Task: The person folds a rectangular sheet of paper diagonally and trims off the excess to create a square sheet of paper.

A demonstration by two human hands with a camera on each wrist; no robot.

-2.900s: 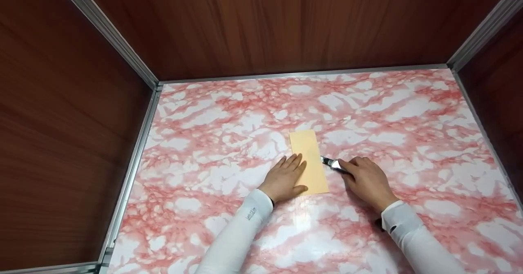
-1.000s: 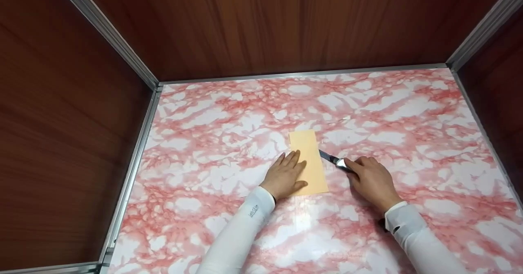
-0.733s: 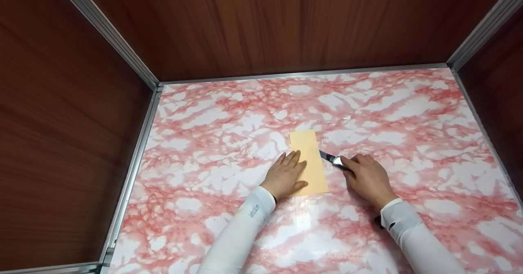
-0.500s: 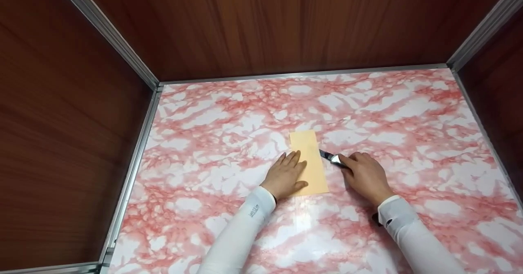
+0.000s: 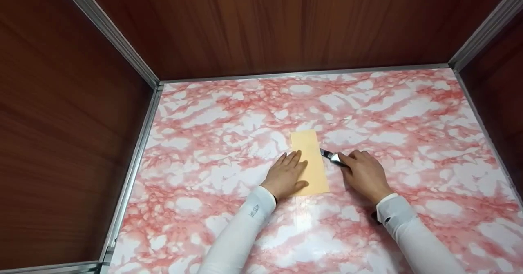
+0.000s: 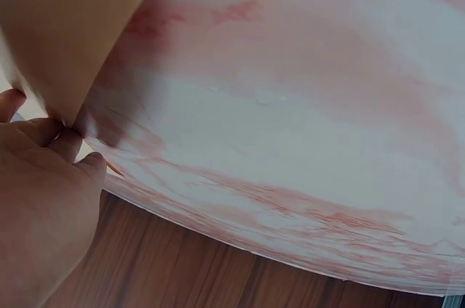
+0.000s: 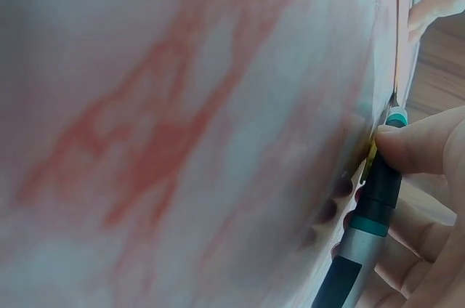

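A narrow yellow paper piece [image 5: 307, 141], envelope-like in shape, lies lengthwise on the table. My left hand [image 5: 282, 177] rests on its left half with fingers spread, thumb near the bottom end. In the left wrist view, tan paper [image 6: 69, 21] rises at upper left beside the fingers. My right hand [image 5: 364, 177] grips a utility knife [image 5: 336, 159] on the paper's right side. The blade meets the paper's right edge, its tip hidden there. The right wrist view shows the knife's black, teal and silver handle [image 7: 367, 224] between thumb and curled fingers.
Both hands work over a tabletop [image 5: 212, 135] with a red-and-white marbled cover. Dark wood panels enclose it at the back [image 5: 302, 25], left [image 5: 61, 135] and right, joined by metal rails [image 5: 132, 163].
My right hand and the knife have shifted slightly forward and left over the last second; less of the blade shows beside the paper. The left hand and paper stay nearly still.
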